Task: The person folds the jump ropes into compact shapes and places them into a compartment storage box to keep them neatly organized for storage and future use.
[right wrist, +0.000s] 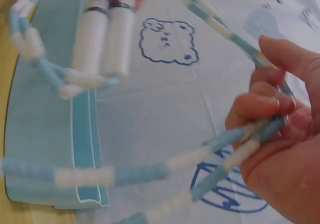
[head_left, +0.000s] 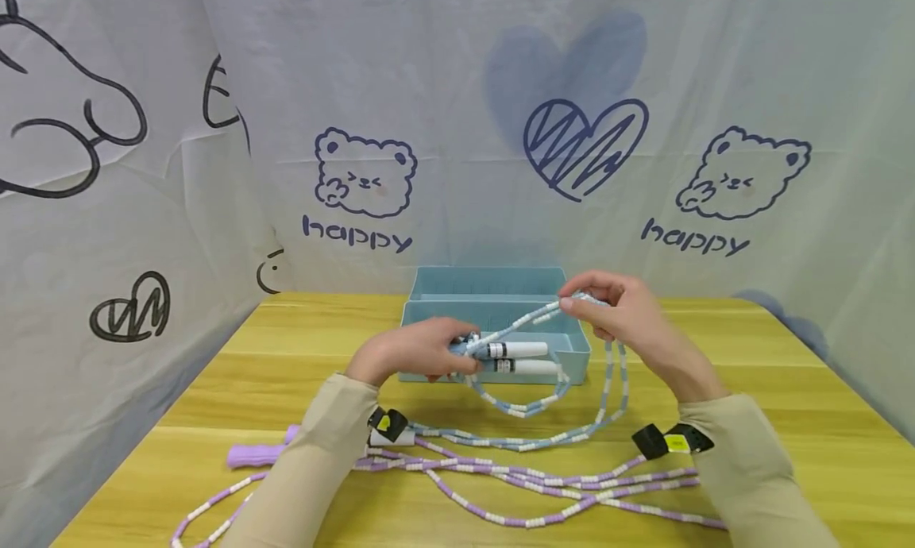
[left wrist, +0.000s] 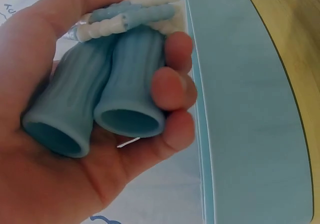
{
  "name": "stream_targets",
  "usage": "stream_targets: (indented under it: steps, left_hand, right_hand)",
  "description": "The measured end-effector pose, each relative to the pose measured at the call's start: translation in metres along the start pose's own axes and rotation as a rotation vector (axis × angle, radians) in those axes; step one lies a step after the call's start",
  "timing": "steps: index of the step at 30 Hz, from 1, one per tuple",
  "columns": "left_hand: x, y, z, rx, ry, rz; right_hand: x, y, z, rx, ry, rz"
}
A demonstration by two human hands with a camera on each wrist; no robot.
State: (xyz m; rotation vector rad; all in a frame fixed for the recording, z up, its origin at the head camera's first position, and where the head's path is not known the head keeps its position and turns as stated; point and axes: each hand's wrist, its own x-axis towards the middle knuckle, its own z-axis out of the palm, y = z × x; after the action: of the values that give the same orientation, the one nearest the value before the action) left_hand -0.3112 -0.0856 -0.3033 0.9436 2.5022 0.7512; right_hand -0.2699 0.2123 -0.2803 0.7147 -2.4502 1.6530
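Note:
My left hand (head_left: 422, 349) grips both handles of a blue-and-white beaded jump rope together. In the left wrist view the blue flared handle ends (left wrist: 132, 91) sit side by side in the palm, with beaded strands crossing over them. The white handle parts (head_left: 518, 349) point right. My right hand (head_left: 625, 314) pinches the doubled beaded cord (head_left: 525, 318) up and to the right; in the right wrist view the strands (right wrist: 220, 141) pass through its curled fingers. A loop of the rope hangs below the right hand and curves back left along the table.
Behind the hands stands a light blue open box (head_left: 493, 282) with its back wall near the curtain. In front, a purple-and-white beaded jump rope (head_left: 529, 484) lies across the wooden table (head_left: 286, 357), its purple handle (head_left: 253, 455) at the left, partly under the left forearm.

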Motion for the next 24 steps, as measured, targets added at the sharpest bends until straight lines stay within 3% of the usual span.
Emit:
stream_targets:
  steps: [6, 10, 14, 18, 24]
  left_hand:
    - [-0.002, 0.003, 0.001, -0.022, -0.014, -0.047]
    - [-0.004, 0.006, 0.000, -0.037, -0.014, -0.029]
    - [-0.005, 0.008, -0.002, -0.095, -0.007, 0.011]
    - [-0.005, 0.008, -0.003, -0.136, -0.011, 0.069]
    - [-0.001, 0.005, -0.002, -0.170, -0.026, 0.169]
  right_hand:
    - [-0.001, 0.003, -0.010, 0.066, -0.040, -0.025]
    - [0.002, 0.008, -0.011, 0.065, 0.010, -0.036]
    - [0.007, 0.020, -0.010, -0.139, 0.139, -0.028]
    - [0.010, 0.035, -0.008, -0.421, 0.236, 0.043]
    - [0.009, 0.049, -0.007, -0.707, 0.213, 0.143]
